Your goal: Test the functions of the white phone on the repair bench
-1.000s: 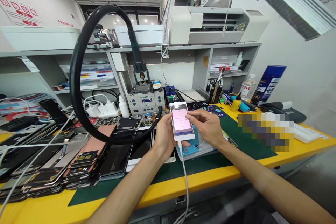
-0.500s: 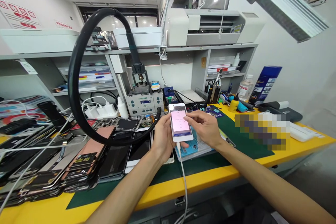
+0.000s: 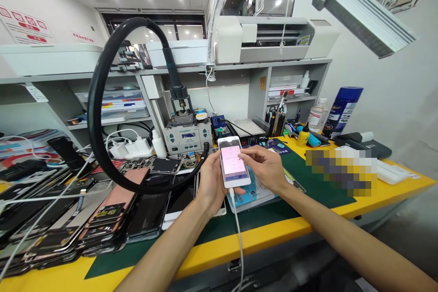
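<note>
A white smartphone (image 3: 233, 162) with a lit pink screen is held upright above the mat, tilted slightly back. My left hand (image 3: 209, 181) is wrapped around its left side and back, with fingertips showing below the right corner. A white charging cable (image 3: 239, 232) runs from the phone's bottom edge down past the table edge. My right hand (image 3: 265, 166) is at the right of the screen, thumb and forefinger pinched together over the glass. Whether anything small is between those fingertips is hidden. Under the phone lies a clear plastic packet with blue print (image 3: 247, 194).
Stacked phone screens and parts (image 3: 112, 212) cover the left side. A thick black hose (image 3: 92, 114) arches from the hot-air station (image 3: 188, 137). The green mat (image 3: 321, 182) lies on a yellow table (image 3: 273, 237). A blue spray can (image 3: 344, 112) and bottles stand at the right.
The view has tilted up slightly, so most things sit a little lower. Both hands keep nearly the same pose; the right fingertips have shifted slightly on the phone's screen.
</note>
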{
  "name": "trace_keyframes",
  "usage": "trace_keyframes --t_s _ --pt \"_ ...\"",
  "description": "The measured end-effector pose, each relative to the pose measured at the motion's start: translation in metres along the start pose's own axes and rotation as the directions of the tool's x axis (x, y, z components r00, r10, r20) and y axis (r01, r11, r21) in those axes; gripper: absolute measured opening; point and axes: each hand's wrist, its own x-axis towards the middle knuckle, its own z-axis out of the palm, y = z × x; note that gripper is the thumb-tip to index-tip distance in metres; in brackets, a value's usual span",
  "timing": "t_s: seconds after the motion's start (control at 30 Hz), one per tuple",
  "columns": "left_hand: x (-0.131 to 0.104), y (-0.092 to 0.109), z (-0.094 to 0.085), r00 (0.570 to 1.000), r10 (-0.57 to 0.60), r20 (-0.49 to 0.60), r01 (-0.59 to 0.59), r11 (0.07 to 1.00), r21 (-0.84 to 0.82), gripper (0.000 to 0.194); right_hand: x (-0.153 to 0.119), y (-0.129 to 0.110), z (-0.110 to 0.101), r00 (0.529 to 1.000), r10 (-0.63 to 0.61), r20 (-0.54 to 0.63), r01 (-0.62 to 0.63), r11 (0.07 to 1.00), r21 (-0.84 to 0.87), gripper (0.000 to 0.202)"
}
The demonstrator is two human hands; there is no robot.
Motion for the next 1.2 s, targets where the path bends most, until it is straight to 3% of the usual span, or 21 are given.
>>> trace_keyframes --t_s 0.23,0.63,0.87,1.2 --pt "-0.001 0.0 -0.001 1.0 0.014 0.017 -0.014 1.0 -0.012 0.052 0.001 -0.006 0.001 0.997 0.079 -0.018 -0.078 0.996 0.05 0.021" --pt "-0.001 0.002 -0.001 1.0 -0.019 0.01 0.02 0.999 -0.036 0.054 -0.001 -0.003 0.001 1.0 0.007 -0.015 -0.007 1.0 0.001 0.019" --pt "-0.004 0.005 0.003 1.0 0.0 -0.002 0.0 0.999 -0.036 0.053 0.003 -0.008 0.001 0.989 0.141 -0.04 -0.138 0.988 0.072 0.023" --pt "-0.003 0.004 0.001 1.0 -0.003 0.015 0.003 0.999 -0.04 0.053 0.002 -0.002 0.002 0.99 0.142 -0.02 -0.14 0.986 0.093 0.024"
